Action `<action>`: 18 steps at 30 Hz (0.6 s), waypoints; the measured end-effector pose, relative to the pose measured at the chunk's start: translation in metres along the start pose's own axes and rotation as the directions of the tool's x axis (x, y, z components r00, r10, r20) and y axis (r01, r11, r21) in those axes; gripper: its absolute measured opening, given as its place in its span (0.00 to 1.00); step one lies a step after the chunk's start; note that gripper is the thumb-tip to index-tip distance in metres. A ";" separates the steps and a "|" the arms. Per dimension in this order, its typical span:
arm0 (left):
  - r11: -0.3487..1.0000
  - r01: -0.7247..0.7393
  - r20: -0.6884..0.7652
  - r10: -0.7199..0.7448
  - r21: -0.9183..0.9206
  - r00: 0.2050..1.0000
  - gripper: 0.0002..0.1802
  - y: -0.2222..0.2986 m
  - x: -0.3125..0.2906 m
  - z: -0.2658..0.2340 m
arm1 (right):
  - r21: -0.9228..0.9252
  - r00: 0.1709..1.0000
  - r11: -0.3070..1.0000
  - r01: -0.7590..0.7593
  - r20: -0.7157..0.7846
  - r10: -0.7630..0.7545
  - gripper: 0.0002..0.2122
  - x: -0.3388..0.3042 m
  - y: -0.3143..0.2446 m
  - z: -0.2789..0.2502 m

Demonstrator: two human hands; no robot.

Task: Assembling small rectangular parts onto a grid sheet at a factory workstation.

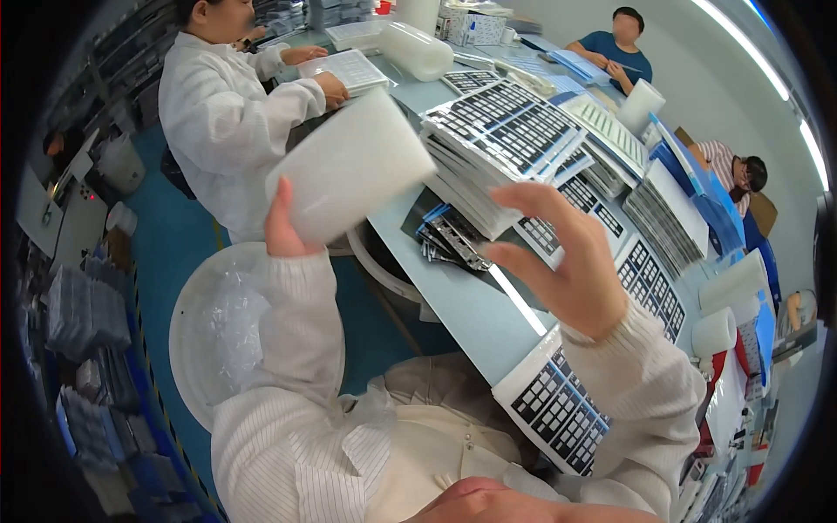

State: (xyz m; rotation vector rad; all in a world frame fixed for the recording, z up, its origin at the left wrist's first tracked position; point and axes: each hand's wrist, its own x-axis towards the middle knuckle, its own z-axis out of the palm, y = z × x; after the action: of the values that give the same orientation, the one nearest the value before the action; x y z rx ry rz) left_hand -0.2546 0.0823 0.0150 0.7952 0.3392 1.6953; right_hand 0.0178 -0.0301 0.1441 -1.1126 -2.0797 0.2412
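Note:
My left hand (292, 220) grips a thick, translucent white roll of plastic film (353, 170), raised over the table's left edge. Its thumb shows on the near side; the other fingers are hidden behind the roll. My right hand (571, 266) hangs in the air with nothing in it, thumb and forefinger spread wide. Just beyond it rises a stack of sheets printed with dark and white blocks (510, 126). Between the two hands, a small pile of black and silver flat pieces (455, 237) lies on the table.
A round white tub (196, 349) holding clear film stands on the floor at left. Near my right forearm lies another printed sheet (562, 405). A co-worker in white (231, 113) handles a pale sheet stack (349, 71); other people sit along the far side. More white rolls (417, 50) stand about.

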 end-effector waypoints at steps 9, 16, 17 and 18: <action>0.179 -0.273 0.157 0.484 0.945 0.861 0.22 -0.019 0.111 0.012 | -0.393 0.962 0.880 -0.266 -0.175 0.212 0.13 -0.085 0.024 -0.065; -0.437 -0.330 0.386 0.042 0.837 0.922 0.25 -0.088 0.228 0.068 | -0.398 0.878 0.786 -0.473 -0.292 0.380 0.10 -0.155 0.030 -0.092; -0.470 -0.353 0.399 0.000 0.809 0.917 0.24 -0.100 0.242 0.075 | -0.389 0.850 0.762 -0.518 -0.338 0.405 0.08 -0.165 0.032 -0.095; -0.467 -0.362 0.407 -0.006 0.807 0.914 0.24 -0.112 0.251 0.084 | -0.378 0.813 0.729 -0.570 -0.388 0.434 0.08 -0.177 0.030 -0.097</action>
State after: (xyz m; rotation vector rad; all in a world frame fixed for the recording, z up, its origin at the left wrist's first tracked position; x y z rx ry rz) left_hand -0.1396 0.3352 0.0894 2.5722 1.8770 1.0423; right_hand 0.1645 -0.1666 0.1039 -1.9073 -1.5737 -0.1867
